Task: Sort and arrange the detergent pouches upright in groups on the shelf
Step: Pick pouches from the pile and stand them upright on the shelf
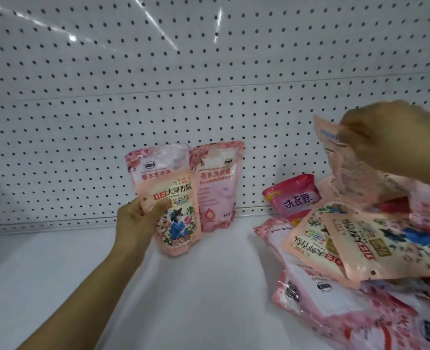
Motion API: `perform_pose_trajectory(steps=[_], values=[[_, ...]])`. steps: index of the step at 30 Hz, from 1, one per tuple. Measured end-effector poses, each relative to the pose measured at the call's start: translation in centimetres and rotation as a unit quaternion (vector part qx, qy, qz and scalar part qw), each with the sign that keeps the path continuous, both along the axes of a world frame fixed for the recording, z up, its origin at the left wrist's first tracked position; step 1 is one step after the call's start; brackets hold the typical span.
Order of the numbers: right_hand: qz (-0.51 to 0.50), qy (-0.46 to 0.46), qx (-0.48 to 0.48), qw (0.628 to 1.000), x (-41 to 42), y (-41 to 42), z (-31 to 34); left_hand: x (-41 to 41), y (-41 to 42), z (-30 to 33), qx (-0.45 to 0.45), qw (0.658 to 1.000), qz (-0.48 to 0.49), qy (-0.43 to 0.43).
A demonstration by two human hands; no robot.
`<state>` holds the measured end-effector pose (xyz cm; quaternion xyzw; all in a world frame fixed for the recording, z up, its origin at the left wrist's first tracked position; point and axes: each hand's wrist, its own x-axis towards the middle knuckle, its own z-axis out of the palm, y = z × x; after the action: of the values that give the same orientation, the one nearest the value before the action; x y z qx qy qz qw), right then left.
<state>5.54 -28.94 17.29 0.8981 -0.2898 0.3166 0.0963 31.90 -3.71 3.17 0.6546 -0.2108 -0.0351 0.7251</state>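
Note:
My left hand grips the left edge of a peach floral pouch standing upright on the white shelf. Behind it two pink pouches stand against the pegboard, one at the left and one at the right. At the upper right, my right hand pinches the top of a peach pouch and holds it in the air, its back side toward me. Below it lies a loose pile of pouches, with a dark pink pouch leaning at the back.
A white pegboard back wall rises behind the shelf. The pile fills the right side down to the bottom right corner. Bare shelf surface lies at the left and in the middle front.

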Motion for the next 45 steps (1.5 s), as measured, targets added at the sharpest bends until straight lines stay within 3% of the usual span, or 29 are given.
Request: perform_pose_trajectory(steps=[4, 8, 15, 23, 29, 31, 33, 37, 40, 43, 45], values=[[0.162, -0.047, 0.179, 0.969, 4.3, 3.8, 1.2, 1.5, 1.5, -0.6, -0.001, 1.000, 0.031, -0.004], [0.231, -0.033, 0.317, 0.919, 9.5, 7.6, -2.0, 2.3, 2.2, -1.0, 0.017, 0.999, 0.046, -0.011], [0.243, 0.078, 0.290, 0.923, 15.2, 11.4, -6.0, 2.2, 2.4, -0.6, 0.047, 0.998, 0.038, -0.009], [0.242, 0.050, 0.328, 0.912, 14.9, 11.4, -6.6, 1.1, 3.6, -0.2, 0.054, 0.997, 0.037, -0.033], [0.247, 0.010, 0.299, 0.922, 10.2, 10.2, -7.7, -3.2, 5.6, 0.3, 0.092, 0.972, 0.148, -0.156], [0.238, 0.015, 0.283, 0.929, 7.3, 8.8, -7.5, -6.0, 5.4, 1.0, 0.078, 0.976, 0.096, -0.177], [0.220, 0.015, 0.292, 0.930, 4.3, 6.7, -6.9, -8.6, 4.2, 1.4, 0.100, 0.981, -0.015, -0.166], [0.169, 0.043, 0.312, 0.934, -1.2, 1.9, -5.8, -13.1, -0.3, 1.1, 0.187, 0.949, -0.200, -0.158], [0.126, 0.145, 0.266, 0.945, -4.2, -1.3, -6.2, -15.1, -4.3, 1.0, 0.201, 0.933, -0.237, -0.179], [0.109, 0.263, 0.269, 0.920, -6.1, -2.5, -6.7, -16.7, -7.8, 1.2, 0.232, 0.922, -0.248, -0.186], [0.109, 0.295, 0.241, 0.918, -6.3, -2.4, -7.2, -17.8, -9.6, 0.8, 0.327, 0.882, -0.236, -0.244]])
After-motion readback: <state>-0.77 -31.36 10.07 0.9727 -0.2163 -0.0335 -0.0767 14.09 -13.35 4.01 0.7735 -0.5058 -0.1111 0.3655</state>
